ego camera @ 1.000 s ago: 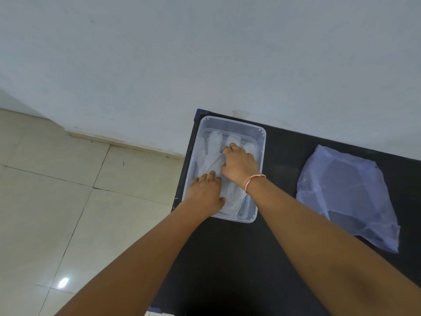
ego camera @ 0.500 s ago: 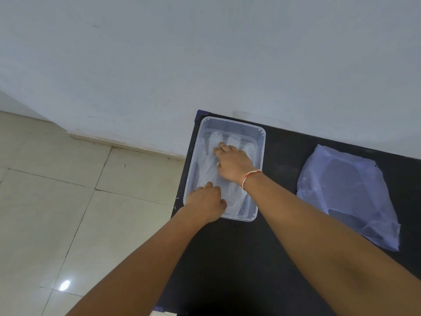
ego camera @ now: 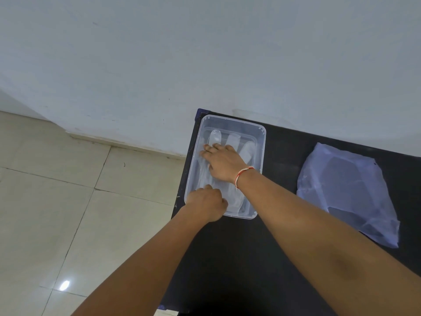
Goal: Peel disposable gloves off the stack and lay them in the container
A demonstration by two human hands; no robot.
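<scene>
hands both working inside the clear container at the table corner. right hand is lying flat, fingers spread and extended, pressing the translucent glove down against the container floor; it is not gripping anything. left hand is curling at the near rim, fingers bent in loosely; cannot tell if it is pinching the glove cuff or just resting on it.

compared with a second ago, right hand is sliding further toward the far-left side of the container, fingertips now reaching close to the glove's finger ends, and left hand is pulling back toward the near edge, fingers tucking in more. reads as a smoothing stroke, so this glove is already placed and is just being flattened.

stack of remaining gloves, under bluish plastic film, is sitting well apart to the right on the table, untouched right now. likely next: hands lifting out and going right for another glove.
</scene>
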